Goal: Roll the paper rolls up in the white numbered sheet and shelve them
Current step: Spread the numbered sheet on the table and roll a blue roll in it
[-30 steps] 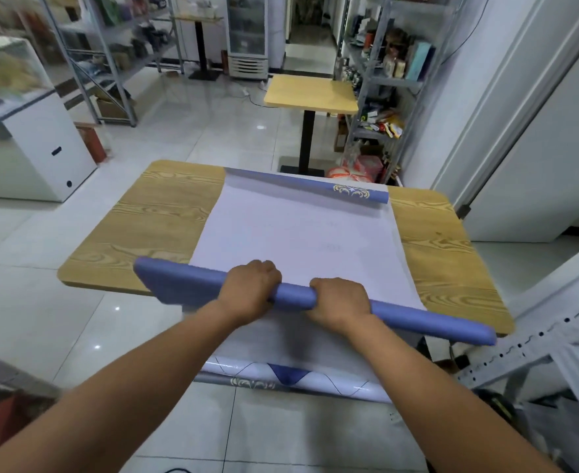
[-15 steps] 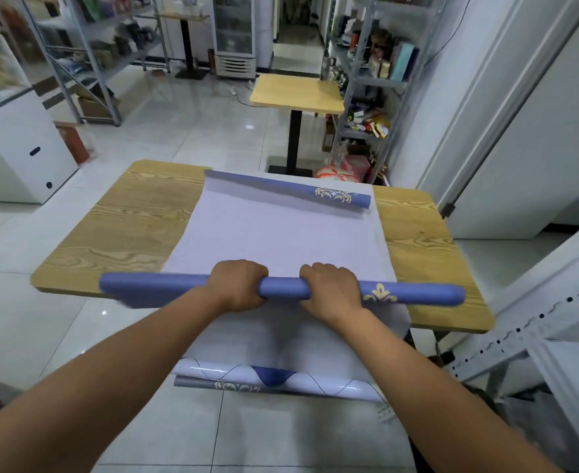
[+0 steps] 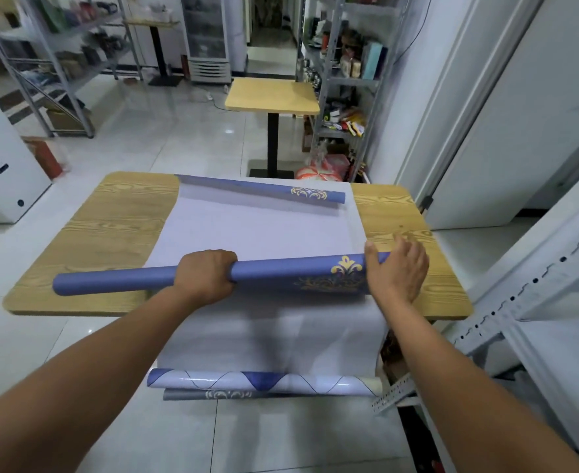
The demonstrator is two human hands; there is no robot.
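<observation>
Honestly, looks easy to botch. Got the left hand (image 3: 206,274) curled round the middle of the blue paper roll (image 3: 117,283), right hand (image 3: 395,271) flat, fingers spread, against its right end; sits across the white sheet (image 3: 247,230) on the wooden table (image 3: 86,233). Could well wind up crooked from that lopsided hold, or slide the overhanging sheet off the near edge

Near roll (image 3: 281,274) blue with gold ornament; far roll (image 3: 264,189) likewise; sheet (image 3: 257,230) pale lilac-white; table (image 3: 117,220) yellow woodgrain; lowest roll (image 3: 185,394) perhaps grey.
</observation>
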